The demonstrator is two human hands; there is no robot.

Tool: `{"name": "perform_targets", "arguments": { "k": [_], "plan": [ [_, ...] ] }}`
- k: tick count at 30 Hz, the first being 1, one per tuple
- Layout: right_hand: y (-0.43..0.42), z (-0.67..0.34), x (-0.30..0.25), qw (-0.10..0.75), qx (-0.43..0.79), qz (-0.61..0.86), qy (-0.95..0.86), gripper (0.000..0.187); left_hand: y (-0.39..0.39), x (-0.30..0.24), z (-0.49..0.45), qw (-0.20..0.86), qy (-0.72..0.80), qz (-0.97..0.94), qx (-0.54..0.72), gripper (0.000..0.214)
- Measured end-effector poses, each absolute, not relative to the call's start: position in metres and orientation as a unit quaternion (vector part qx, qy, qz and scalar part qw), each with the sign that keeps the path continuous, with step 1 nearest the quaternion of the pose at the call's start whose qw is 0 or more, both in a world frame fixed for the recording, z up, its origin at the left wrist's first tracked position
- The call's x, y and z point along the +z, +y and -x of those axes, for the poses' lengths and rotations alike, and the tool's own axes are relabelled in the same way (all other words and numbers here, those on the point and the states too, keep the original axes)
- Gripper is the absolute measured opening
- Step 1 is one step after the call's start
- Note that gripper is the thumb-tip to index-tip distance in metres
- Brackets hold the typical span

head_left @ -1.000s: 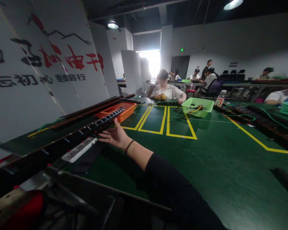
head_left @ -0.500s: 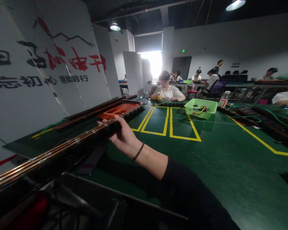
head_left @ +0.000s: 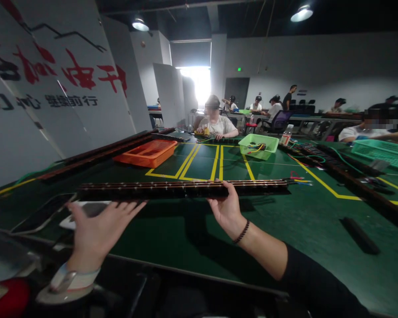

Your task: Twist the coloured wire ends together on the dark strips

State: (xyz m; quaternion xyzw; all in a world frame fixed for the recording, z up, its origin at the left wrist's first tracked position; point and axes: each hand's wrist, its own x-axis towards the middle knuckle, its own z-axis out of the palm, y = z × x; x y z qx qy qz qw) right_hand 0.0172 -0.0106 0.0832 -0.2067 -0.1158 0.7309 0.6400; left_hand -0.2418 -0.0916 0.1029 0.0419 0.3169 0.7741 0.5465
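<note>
A long dark rail with copper strips and coloured wire ends at its right tip lies crosswise over the green table. My right hand grips the rail from below near its middle, fingers wrapped round it. My left hand is open with fingers spread, its fingertips at the rail's left part, just under it. A white watch sits on my left wrist.
An orange tray and a green basket with wires stand farther back. More long rails run along the left and right. A phone lies at left. A black bar lies at right. Other people sit at the far tables.
The rail has swung from pointing away along the left side to lying crosswise in front of me. My left hand has come into view, open by the rail.
</note>
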Motion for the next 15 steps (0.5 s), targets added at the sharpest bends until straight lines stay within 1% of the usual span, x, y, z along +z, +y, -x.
{"name": "perform_targets", "arguments": {
  "k": [2,5,7,9,12,15],
  "plan": [
    [-0.001,-0.028,0.078,0.651,0.722,0.211,-0.105,0.012,-0.062,0.092,0.230,0.581,0.333,-0.030,0.742,0.093],
    [0.016,-0.035,0.070,0.647,0.723,0.219,-0.104,0.008,-0.017,0.076,0.220,0.587,0.366,-0.029,0.721,0.074],
    [0.027,-0.034,0.062,0.639,0.726,0.232,-0.105,0.005,0.008,0.068,0.219,0.577,0.427,0.007,0.696,0.070],
    [0.036,-0.031,0.052,0.621,0.738,0.243,-0.105,0.004,0.026,0.061,0.220,0.560,0.470,0.034,0.681,0.066],
    [0.043,-0.028,0.036,0.586,0.765,0.245,-0.111,0.007,0.045,0.057,0.227,0.544,0.479,0.031,0.688,0.058],
    [0.040,-0.026,0.024,0.521,0.811,0.235,-0.125,0.017,0.057,0.058,0.240,0.536,0.466,0.015,0.704,0.054]
  ]
}}
